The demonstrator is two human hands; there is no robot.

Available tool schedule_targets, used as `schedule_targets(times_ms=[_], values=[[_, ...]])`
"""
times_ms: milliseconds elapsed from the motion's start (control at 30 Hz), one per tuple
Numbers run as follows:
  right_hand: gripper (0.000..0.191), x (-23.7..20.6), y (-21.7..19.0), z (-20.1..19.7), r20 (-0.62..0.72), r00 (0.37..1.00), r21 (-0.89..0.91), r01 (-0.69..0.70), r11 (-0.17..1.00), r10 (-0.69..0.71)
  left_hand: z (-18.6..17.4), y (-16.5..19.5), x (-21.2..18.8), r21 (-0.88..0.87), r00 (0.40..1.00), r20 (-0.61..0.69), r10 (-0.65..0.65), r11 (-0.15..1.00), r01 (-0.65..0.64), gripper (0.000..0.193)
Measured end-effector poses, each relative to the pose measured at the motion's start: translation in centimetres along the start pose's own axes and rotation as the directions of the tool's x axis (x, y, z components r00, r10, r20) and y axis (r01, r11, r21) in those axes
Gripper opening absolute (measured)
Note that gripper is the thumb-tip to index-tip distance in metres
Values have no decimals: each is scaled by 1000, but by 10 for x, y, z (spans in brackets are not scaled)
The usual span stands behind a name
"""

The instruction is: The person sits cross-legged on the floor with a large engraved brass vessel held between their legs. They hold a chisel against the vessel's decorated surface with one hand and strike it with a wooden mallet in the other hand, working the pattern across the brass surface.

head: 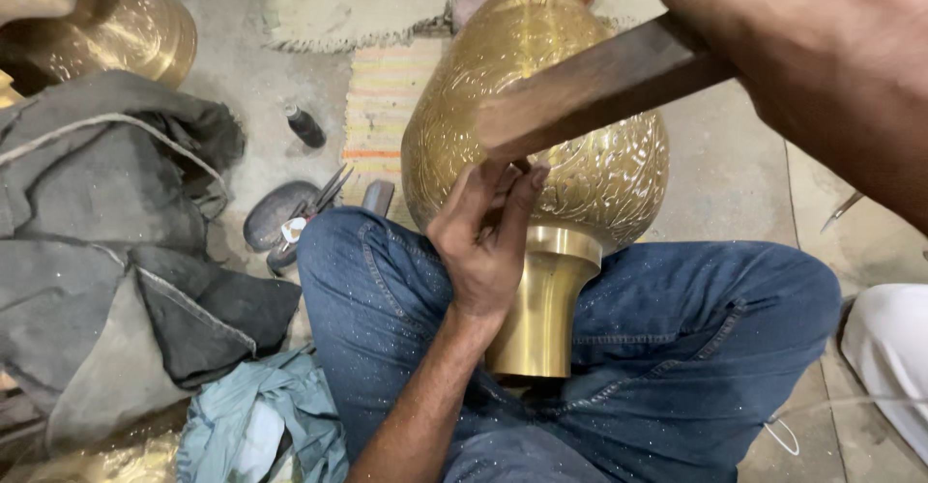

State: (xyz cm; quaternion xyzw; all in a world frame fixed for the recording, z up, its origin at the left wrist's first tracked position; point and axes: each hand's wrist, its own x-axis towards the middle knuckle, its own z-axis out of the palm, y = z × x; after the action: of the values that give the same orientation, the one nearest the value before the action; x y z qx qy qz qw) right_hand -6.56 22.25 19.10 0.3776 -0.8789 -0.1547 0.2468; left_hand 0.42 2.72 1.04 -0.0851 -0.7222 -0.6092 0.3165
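An engraved brass vase (580, 154) lies tilted across my lap, its plain flared foot (541, 309) pointing toward me between my blue-jeaned legs (696, 348). My left hand (488, 241) rests against the vase's belly. Its fingers are pinched around a thin tool (522, 167) that is almost wholly hidden. My right hand (802, 48) comes in from the upper right, gripping a dark wooden mallet (599, 87). The mallet's end sits just above my left fingertips.
A second brass vessel (121, 24) stands at the top left above a heap of grey cloth (97, 232). A small dark bottle (306, 127), scissors (324, 198) and a dark stone (274, 214) lie left of my knee. A striped mat (382, 106) lies under the vase, and teal cloth (256, 425) sits below.
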Motion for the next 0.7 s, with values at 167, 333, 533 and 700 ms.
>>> schedule_targets(times_ms=[167, 333, 533, 700], values=[[13, 7, -6, -9, 162, 987, -111, 19, 994, 0, 1, -2, 1, -65, 1000, -4, 21, 998, -22, 29], [15, 0, -6, 1, 14, 997, 449, -77, 890, 79, -2, 2, 0, -37, 1000, 3, -12, 999, 12, 33], [22, -9, 3, 19, -26, 999, 329, -26, 944, 37, -2, 0, 1, -91, 998, 23, 58, 994, -56, 28], [22, -3, -7, 8, 85, 989, 474, -145, 868, 119, -3, 0, 0, -157, 999, 33, 32, 987, -26, 26]])
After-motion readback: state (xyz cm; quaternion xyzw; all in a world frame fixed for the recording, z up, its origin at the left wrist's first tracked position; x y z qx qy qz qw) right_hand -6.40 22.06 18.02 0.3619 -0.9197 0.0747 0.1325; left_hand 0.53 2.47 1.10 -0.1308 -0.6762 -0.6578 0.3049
